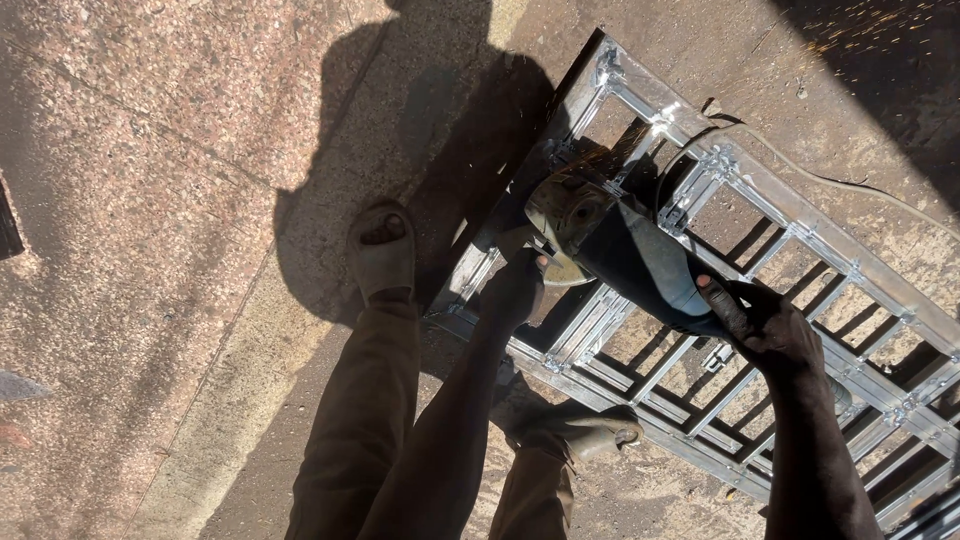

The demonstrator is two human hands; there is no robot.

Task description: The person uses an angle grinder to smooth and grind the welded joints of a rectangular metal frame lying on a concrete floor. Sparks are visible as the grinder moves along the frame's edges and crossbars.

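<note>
An angle grinder with a dark body and round guarded disc rests against a welded metal grille frame lying on the ground. My right hand grips the rear of the grinder's body. My left hand holds the front near the disc, largely in shadow. Sparks fly off toward the upper right. My feet in sandals stand close by, the left one on the pavement and the right one at the frame's lower edge.
A power cord runs across the concrete past the frame's upper side. Rough speckled pavement stretches to the left, with my shadow across it. A dark object sits at the far left edge.
</note>
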